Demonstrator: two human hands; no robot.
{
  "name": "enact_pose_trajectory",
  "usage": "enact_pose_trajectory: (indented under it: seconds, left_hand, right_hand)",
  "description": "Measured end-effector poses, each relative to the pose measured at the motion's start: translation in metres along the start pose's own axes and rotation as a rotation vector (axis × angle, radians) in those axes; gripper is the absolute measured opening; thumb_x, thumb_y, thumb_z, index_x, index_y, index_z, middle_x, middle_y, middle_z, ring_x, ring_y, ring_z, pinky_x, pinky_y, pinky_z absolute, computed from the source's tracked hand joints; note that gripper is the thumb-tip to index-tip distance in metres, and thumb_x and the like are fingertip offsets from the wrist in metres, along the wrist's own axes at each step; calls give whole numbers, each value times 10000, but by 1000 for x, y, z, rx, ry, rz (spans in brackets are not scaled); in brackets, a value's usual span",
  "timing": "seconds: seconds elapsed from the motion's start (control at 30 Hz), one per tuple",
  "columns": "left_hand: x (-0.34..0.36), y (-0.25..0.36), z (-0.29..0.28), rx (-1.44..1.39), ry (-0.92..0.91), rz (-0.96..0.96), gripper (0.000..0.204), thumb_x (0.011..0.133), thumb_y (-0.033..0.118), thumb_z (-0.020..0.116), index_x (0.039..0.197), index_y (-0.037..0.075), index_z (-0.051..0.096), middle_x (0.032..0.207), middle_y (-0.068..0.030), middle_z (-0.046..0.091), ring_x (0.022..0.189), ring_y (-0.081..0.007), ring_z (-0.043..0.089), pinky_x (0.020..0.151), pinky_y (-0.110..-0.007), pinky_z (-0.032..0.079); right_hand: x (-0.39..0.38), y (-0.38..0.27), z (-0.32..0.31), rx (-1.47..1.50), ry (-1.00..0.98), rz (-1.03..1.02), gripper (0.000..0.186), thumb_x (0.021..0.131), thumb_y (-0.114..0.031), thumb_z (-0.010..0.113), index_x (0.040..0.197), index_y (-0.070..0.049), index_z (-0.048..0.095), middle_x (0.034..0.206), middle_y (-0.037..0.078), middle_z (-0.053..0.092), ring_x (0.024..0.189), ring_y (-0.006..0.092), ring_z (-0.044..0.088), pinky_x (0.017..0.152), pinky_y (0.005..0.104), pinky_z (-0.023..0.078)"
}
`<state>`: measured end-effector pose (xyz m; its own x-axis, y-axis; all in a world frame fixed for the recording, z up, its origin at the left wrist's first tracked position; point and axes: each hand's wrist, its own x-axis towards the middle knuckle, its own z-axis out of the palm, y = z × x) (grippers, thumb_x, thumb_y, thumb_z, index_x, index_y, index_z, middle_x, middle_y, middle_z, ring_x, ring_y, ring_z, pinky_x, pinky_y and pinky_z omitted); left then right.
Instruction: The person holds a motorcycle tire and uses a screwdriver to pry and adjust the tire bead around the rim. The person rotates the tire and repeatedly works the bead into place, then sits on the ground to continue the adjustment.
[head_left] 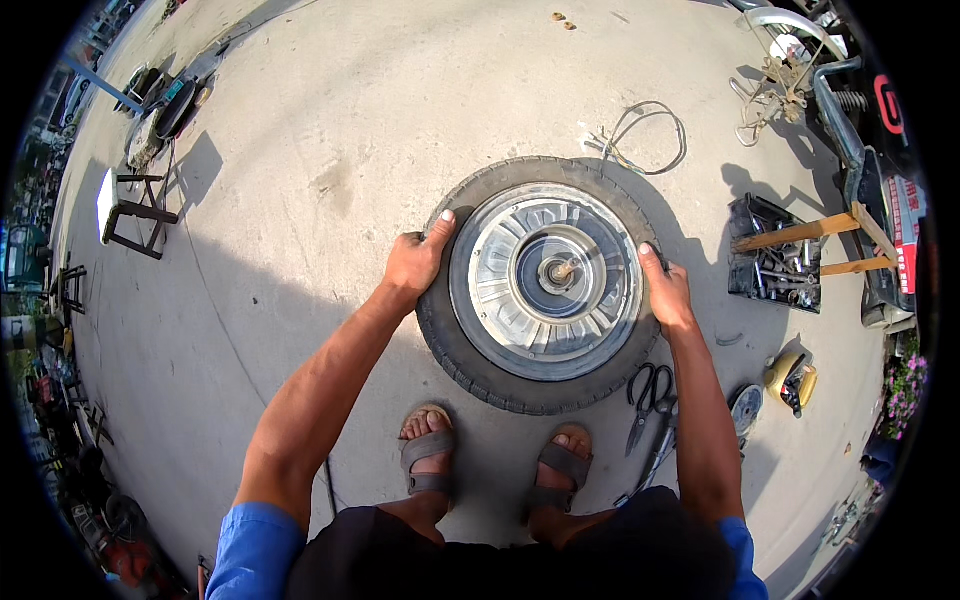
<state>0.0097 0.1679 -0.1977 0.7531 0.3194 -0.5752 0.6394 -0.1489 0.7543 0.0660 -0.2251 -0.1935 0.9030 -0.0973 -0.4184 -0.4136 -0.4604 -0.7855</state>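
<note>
Between my two hands is a hub motor wheel (545, 283), a black tyre round a silver metal hub with an axle stub at its middle. My left hand (418, 262) grips the tyre's left side, thumb on top of the sidewall. On the opposite side my right hand (664, 290) holds the tyre the same way, its thumb pointing up along the rubber. The fingers of both hands curl under the tyre and are partly hidden. A black cable (683, 140) lies looped on the ground beyond the wheel, its wire ends loose near the tyre.
Black-handled scissors (641, 405) lie by my right forearm. Farther right are a tool box (775, 255) with wooden handle bars, a yellow container (792, 382) and a round disc (745, 408). A small stool (135, 212) stands at left. Vehicle parts line the right edge.
</note>
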Motion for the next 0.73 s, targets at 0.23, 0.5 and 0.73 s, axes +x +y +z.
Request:
enact_pose_trajectory:
  seconds: [0.23, 0.5, 0.73]
  left_hand:
    - [7, -7, 3, -111, -13, 15, 1003, 921, 736, 676, 1194, -228, 631, 1062, -290, 739, 953, -299, 751, 799, -404, 611]
    - [-60, 21, 2, -122, 1, 144, 927, 944, 677, 694, 1258, -190, 606, 1077, -282, 733, 959, -294, 745, 840, -381, 602]
    - [-92, 36, -8, -79, 67, 453, 817, 964, 634, 689, 1322, -96, 607, 1159, -244, 721, 1095, -265, 683, 980, -380, 538]
  right_hand:
    - [-6, 2, 3, 55, 27, 75, 728, 975, -627, 687, 1195, 66, 724, 1153, 153, 743, 1062, 229, 654, 982, 383, 496]
    - [-31, 42, -3, 198, 43, -57, 620, 1081, -538, 568, 1221, 50, 706, 1182, 115, 719, 1020, 179, 639, 919, 339, 510]
    - [-51, 25, -23, 534, 20, -248, 740, 1086, -596, 492, 1415, 59, 589, 1331, 177, 685, 1216, 241, 651, 1097, 383, 487]
